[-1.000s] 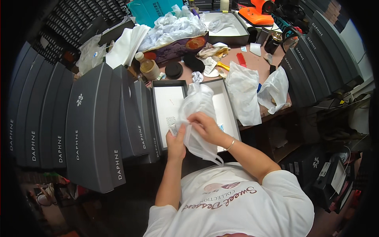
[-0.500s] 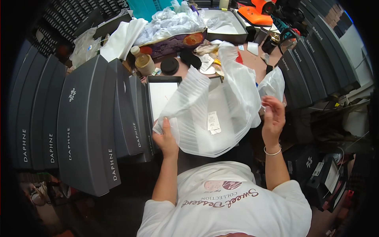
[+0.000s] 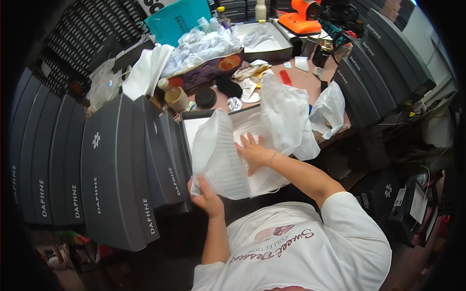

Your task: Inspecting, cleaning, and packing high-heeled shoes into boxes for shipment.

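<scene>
I saw my left hand (image 3: 208,196) down at the near edge of the surface (image 3: 301,80), its grip pinched on the lower corner of a white translucent plastic bag (image 3: 221,155), which stood up from that corner and draped over an open white box (image 3: 204,127) in front of me. My right hand (image 3: 252,153) lay flat with fingers spread on the bag, pressing it down into the box, its grip closed on nothing; a thin bracelet (image 3: 272,158) showed at the wrist. The bag sat between both hands, touching each, with its right part lying low in the box. Just beyond it a second white plastic bag (image 3: 286,114) hung loosely over the far side of the box, and a third crumpled one (image 3: 330,109) lay near the right edge of the surface. To my left stood a row of tall dark grey boxes (image 3: 114,169), upright and packed side by side, the nearest one just beside the white box. Farther back I made out a small jar with a tan body (image 3: 175,98), a round black lid (image 3: 206,97), a heap of crumpled clear wrapping (image 3: 201,46) on a purple box (image 3: 208,72), and an orange tool (image 3: 303,17) at the far end
</scene>
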`<state>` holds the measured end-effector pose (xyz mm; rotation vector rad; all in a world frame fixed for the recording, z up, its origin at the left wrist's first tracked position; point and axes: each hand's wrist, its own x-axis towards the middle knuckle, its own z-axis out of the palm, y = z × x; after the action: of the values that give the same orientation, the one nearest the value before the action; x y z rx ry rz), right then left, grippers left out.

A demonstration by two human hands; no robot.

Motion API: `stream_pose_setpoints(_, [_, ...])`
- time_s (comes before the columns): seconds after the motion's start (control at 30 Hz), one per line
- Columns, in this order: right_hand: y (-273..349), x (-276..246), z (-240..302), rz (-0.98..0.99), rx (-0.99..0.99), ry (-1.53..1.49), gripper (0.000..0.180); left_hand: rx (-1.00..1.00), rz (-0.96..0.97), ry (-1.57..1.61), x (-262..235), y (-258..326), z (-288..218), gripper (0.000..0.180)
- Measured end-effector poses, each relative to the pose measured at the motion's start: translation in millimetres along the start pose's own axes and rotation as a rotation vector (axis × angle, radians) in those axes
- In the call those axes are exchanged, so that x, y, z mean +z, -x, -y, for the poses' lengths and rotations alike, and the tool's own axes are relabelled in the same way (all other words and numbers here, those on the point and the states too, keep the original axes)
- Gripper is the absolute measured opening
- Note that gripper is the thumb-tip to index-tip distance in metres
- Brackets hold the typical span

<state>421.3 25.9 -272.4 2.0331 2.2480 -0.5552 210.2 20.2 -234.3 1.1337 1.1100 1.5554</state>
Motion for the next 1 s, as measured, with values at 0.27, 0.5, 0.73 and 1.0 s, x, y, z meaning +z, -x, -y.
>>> stream_pose_setpoints(0.27, [70, -64, -19, -0.559, 0.090, 0.021, 0.050, -0.096, -0.037, 0.054, -5, 5, 5, 0.020])
stream_pose_setpoints(0.5, [172, -88, -128, -0.481, 0.556, -0.278, 0.021, -0.056, 0.007, 0.013, -23, 7, 17, 0.022])
stream_pose_setpoints(0.73, [54, 13, -166, -0.629, 0.401, -0.301, 0.055, -0.103, 0.017, 0.038, -7, 8, 11, 0.021])
stream_pose_setpoints(1.0, [39, 31, -148, -1.044, 0.571, -0.659, 0.042, -0.074, 0.061, -0.012, -15, 12, 18, 0.022])
